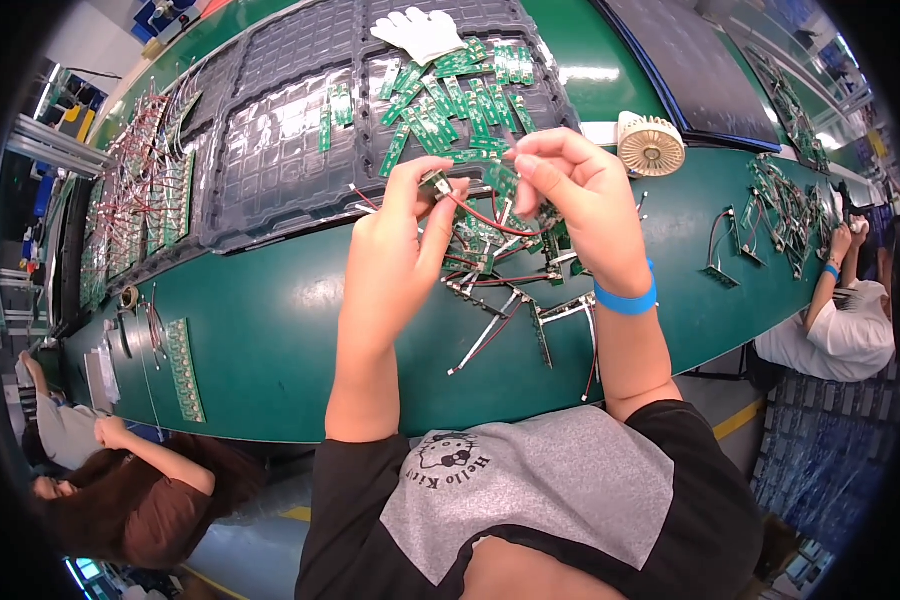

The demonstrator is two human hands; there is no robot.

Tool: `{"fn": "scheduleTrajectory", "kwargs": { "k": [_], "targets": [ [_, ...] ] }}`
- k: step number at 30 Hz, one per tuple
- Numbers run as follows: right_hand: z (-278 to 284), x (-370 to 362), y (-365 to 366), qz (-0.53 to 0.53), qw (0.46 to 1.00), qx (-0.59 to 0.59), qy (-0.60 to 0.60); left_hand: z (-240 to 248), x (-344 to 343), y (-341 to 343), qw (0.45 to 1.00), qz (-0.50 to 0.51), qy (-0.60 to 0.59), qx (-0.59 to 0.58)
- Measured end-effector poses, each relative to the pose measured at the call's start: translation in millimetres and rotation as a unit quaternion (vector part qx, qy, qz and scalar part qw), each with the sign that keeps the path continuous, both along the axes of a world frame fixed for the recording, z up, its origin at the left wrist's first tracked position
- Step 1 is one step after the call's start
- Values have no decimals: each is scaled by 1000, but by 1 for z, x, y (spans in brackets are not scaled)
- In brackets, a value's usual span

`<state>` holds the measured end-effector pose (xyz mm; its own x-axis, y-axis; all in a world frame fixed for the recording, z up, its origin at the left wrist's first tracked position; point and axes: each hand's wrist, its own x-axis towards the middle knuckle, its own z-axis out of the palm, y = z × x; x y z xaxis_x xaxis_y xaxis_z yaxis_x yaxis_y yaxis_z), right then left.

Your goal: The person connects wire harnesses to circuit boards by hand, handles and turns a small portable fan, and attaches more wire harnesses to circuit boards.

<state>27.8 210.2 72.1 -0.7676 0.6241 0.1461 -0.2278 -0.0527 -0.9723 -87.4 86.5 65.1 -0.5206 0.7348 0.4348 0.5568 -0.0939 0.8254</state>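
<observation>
My left hand (395, 235) pinches a small green circuit board (437, 184) between thumb and fingers, with its connector end showing. From that connector a red and black cable (490, 222) curves across toward my right hand (585, 195), which wears a blue wristband (626, 290). The thumb and forefinger of my right hand are pressed together, and what sits between them is too small to make out. Under both hands lies a tangled heap of wired circuit boards (480, 250), with several white-ended cables (490, 330) spreading toward me.
Behind my hands, a black plastic tray (290, 130) carries loose green boards (430, 110) and a white glove (417, 35). A small round fan (652, 145) stands right of it. Wired boards (150, 180) lie far left, others (785, 215) at right. Co-workers sit on both sides.
</observation>
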Motion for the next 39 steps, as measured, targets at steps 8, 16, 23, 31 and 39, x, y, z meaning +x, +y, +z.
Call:
{"fn": "scheduleTrajectory", "kwargs": {
  "k": [8, 16, 23, 31, 39],
  "targets": [
    [-3, 2, 3, 36, 997, 59, -23, 12, -11, -10, 997, 57, 38, -40],
    [-2, -1, -9, 179, 984, 9, -16, 7, -22, -10, 951, -104, -283, 64],
    [4, -2, -18, 172, 983, -62, -30, 5, -27, -9, 907, -211, -349, 100],
    [-1, -2, -20, 114, 992, -44, -21, 2, -22, -8, 921, -199, -326, 79],
    [0, -2, -22, 98, 995, -21, -30, 4, -20, -10, 929, -192, -308, 73]
  ]
}}
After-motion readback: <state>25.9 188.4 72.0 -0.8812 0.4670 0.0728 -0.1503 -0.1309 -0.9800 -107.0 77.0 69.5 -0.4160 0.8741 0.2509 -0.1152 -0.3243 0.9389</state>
